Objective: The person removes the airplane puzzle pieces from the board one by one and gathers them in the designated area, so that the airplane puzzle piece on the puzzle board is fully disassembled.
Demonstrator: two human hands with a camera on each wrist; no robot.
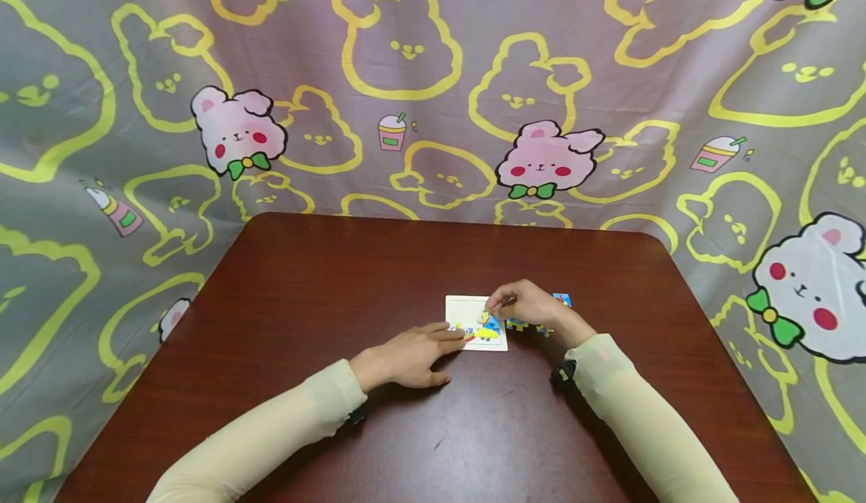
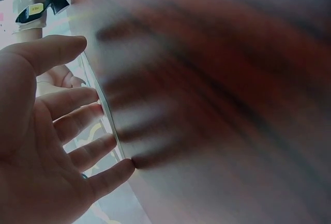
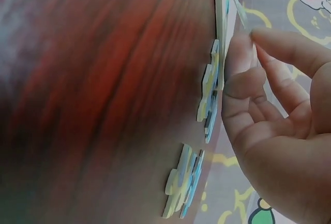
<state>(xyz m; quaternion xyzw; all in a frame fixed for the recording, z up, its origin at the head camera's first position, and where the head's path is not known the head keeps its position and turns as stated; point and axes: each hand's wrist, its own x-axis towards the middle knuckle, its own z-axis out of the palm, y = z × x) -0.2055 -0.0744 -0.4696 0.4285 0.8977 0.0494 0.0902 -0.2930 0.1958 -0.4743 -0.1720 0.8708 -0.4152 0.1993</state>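
A white jigsaw puzzle board (image 1: 465,307) lies on the table, with several coloured pieces in its lower and right parts. My left hand (image 1: 411,354) rests with its fingers spread, the fingertips at the board's left and lower edge; in the left wrist view these fingers (image 2: 77,120) are nearly straight. Over the board's right side, my right hand (image 1: 531,304) pinches a thin puzzle piece (image 3: 240,13) between thumb and forefinger, its printed face hardly visible. Loose puzzle pieces (image 3: 183,182) in blue and yellow lie right of the board, partly hidden under the right hand in the head view.
The dark reddish-brown table (image 1: 325,277) stretches around the board on all sides. A curtain (image 1: 433,119) printed with cartoon rabbits hangs behind and beside it. A dark band (image 1: 564,371) sits at the right wrist.
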